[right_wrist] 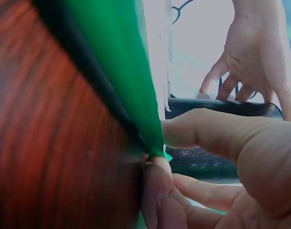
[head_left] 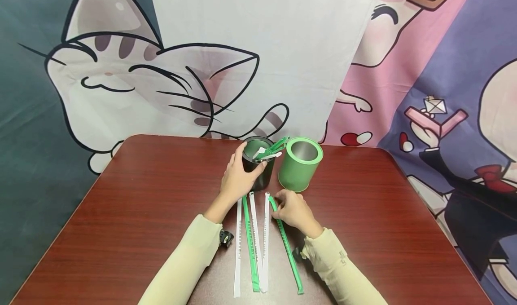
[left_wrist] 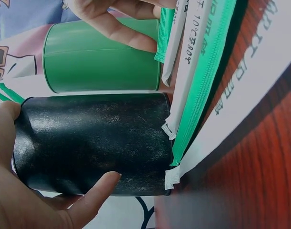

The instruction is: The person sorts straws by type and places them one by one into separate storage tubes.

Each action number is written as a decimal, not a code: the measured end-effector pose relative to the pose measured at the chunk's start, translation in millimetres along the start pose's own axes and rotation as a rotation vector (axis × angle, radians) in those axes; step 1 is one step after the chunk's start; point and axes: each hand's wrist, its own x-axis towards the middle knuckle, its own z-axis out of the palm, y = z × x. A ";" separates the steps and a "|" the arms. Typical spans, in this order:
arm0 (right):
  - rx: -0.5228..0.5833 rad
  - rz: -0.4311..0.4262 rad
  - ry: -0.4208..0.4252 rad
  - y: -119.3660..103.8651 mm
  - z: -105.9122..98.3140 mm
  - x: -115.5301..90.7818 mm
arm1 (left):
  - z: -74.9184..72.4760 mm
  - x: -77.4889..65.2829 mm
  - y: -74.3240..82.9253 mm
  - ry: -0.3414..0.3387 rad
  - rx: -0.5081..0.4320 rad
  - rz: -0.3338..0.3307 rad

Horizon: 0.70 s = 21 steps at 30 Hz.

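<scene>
Head: left hand [head_left: 238, 175] wraps the black can [head_left: 259, 163], table centre; right hand [head_left: 294, 210] at its 5 o'clock pinches a green straw [head_left: 285, 242].
L wrist: grip snug; keep can steady.
R wrist: pinch sits at tip [right_wrist: 157, 155]; lift gently.

Cans: two, one black can [head_left: 258, 168] and one green can [head_left: 300, 163].
Wrapped straws lying on the table [head_left: 121, 215]: five, three white [head_left: 237, 251] and two green [head_left: 287, 246].
Wrapped straws standing in the black can: at least two, one white [head_left: 266, 154] and one green [head_left: 278, 145]; the exact number is hard to tell.
Hands: two, left hand [head_left: 238, 177] and right hand [head_left: 294, 209].
</scene>
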 end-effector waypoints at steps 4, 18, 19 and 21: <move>-0.026 0.003 0.000 0.4 -0.1 -0.4 | 0.5 -0.2 -0.1 0.003 0.002 0.005; 0.089 -0.057 0.082 -11.5 -19.3 -4.7 | 1.8 -0.1 -1.8 0.004 0.007 0.004; 0.108 -0.073 0.096 -13.6 -22.4 -5.2 | 1.8 -0.1 -1.5 0.004 0.008 0.004; 0.138 -0.102 0.125 -18.4 -29.5 -7.0 | 1.9 0.3 -1.5 0.003 0.010 0.002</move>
